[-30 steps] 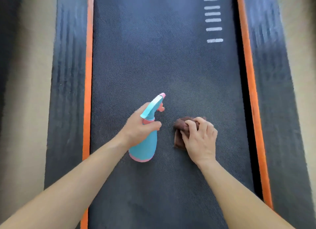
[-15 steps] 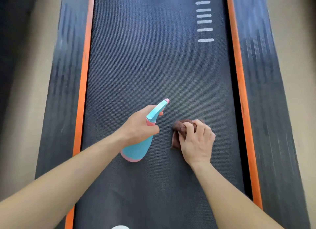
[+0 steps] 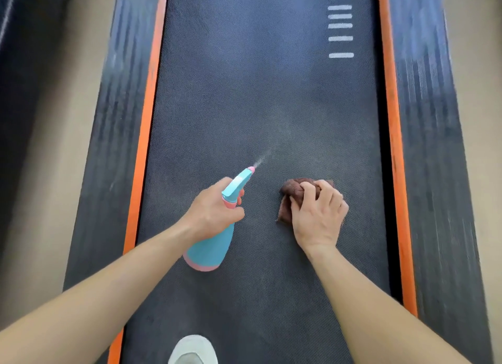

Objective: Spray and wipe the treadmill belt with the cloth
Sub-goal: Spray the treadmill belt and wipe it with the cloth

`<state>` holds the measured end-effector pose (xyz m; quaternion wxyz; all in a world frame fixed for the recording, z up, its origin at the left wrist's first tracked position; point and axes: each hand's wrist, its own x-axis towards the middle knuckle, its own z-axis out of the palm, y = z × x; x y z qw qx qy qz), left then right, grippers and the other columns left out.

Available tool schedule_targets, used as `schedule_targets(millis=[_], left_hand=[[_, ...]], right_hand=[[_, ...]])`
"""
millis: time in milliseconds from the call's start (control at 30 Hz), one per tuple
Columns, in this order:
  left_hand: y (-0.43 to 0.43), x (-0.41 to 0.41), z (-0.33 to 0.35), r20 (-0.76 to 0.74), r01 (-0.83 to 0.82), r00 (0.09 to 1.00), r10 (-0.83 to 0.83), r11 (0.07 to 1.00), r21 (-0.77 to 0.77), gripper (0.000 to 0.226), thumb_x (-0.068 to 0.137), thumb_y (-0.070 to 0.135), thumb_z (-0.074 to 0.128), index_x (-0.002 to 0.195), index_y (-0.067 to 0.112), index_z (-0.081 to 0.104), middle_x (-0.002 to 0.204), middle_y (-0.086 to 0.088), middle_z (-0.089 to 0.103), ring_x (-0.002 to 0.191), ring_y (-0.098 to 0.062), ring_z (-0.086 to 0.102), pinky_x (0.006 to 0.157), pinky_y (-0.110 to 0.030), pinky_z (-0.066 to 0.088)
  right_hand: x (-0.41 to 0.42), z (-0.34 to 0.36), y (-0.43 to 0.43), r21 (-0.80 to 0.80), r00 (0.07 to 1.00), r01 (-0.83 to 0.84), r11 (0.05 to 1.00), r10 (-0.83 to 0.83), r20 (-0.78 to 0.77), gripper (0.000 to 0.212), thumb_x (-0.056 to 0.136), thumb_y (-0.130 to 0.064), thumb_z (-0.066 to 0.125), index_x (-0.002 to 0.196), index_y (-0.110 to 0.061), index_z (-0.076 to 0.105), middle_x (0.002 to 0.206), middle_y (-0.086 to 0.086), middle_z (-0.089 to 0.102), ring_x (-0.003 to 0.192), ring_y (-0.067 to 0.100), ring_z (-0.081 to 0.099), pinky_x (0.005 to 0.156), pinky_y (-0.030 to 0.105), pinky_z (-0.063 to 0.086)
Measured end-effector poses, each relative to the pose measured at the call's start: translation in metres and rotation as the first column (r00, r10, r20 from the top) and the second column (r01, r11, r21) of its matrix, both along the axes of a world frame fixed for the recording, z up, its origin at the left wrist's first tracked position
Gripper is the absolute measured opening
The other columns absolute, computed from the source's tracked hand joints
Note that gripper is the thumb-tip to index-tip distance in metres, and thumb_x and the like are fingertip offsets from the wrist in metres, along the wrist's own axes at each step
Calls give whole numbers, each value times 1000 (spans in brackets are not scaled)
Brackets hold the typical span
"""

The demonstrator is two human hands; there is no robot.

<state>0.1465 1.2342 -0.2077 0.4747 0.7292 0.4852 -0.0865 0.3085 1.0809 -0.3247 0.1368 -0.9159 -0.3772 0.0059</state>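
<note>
A blue and pink spray bottle (image 3: 210, 244) is being gripped round its neck by the left hand (image 3: 213, 213), and a fine mist (image 3: 264, 157) is being sent from its nozzle over the dark treadmill belt (image 3: 258, 92). Just right of the bottle, a bunched brown cloth (image 3: 294, 194) is being pressed onto the belt by the right hand (image 3: 317, 217), fingers curled round it. A pale shoe (image 3: 193, 350) is being shown below the bottle.
</note>
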Motion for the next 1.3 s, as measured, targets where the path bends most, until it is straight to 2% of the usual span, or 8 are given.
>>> schedule_targets(millis=[167, 367, 500, 600, 733, 933, 1100, 1300], left_hand=[[4, -7, 5, -19, -3, 1000, 2, 999, -37, 44, 77, 17, 70, 112, 42, 66, 70, 27, 58, 66, 1, 50, 72, -23, 43], [5, -6, 9, 17, 3, 1000, -3, 1000, -8, 26, 78, 8, 70, 85, 31, 62, 87, 14, 69, 78, -4, 60, 76, -23, 46], [12, 3, 15, 11, 96, 995, -96, 995, -38, 39, 80, 9, 70, 105, 39, 68, 70, 25, 60, 65, 1, 51, 66, -10, 41], [17, 9, 16, 14, 125, 992, -124, 991, -48, 40, 79, 10, 71, 107, 39, 68, 82, 6, 65, 69, -7, 50, 72, -21, 44], [15, 18, 15, 15, 108, 994, -108, 994, -6, 25, 78, 8, 69, 84, 31, 62, 92, 5, 72, 72, -2, 55, 71, -18, 44], [23, 26, 15, -57, 174, 982, -179, 981, -85, 47, 66, 30, 63, 110, 47, 65, 84, 7, 68, 76, -16, 57, 79, -33, 52], [29, 28, 14, -18, 146, 989, -146, 989, -39, 45, 78, 12, 69, 110, 44, 67, 64, 18, 53, 60, -4, 43, 68, -25, 42], [50, 33, 13, 19, 54, 998, -55, 998, 26, 53, 74, 21, 70, 120, 46, 66, 103, 13, 71, 71, -3, 53, 76, -25, 47]], right_hand=[[0, -1, -2, -11, 1000, -3, 1000, 3, 12, 45, 90, -50, 48, 118, -19, 61, 130, 12, 51, 115, 36, 42, 95, 56, 38], [0, -1, 0, -8, 1000, 2, 1000, -2, 14, 43, 88, -48, 55, 117, -18, 63, 129, 12, 52, 114, 35, 41, 94, 54, 35], [2, 0, -2, 8, 1000, -6, 1000, 6, 24, 42, 91, -51, 51, 116, -19, 63, 127, 11, 53, 113, 36, 43, 94, 53, 38], [5, 2, -1, 37, 1000, 15, 999, -16, 16, 43, 92, -52, 48, 115, -19, 63, 127, 11, 53, 113, 36, 45, 94, 53, 39], [13, 2, 6, 45, 999, 37, 998, -37, 3, 44, 92, -54, 47, 115, -20, 62, 127, 10, 52, 113, 35, 44, 95, 54, 40], [15, 3, 9, 27, 998, 59, 998, -59, -10, 43, 93, -54, 46, 114, -20, 62, 127, 10, 52, 114, 34, 42, 96, 53, 39], [42, 4, 27, 32, 998, 68, 997, -67, -10, 40, 92, -52, 52, 116, -21, 59, 130, 10, 50, 116, 35, 42, 96, 52, 38], [139, 10, 118, -97, 992, 115, 989, -120, -47, 45, 99, -54, 46, 129, -21, 52, 142, 12, 41, 125, 39, 39, 103, 51, 31]])
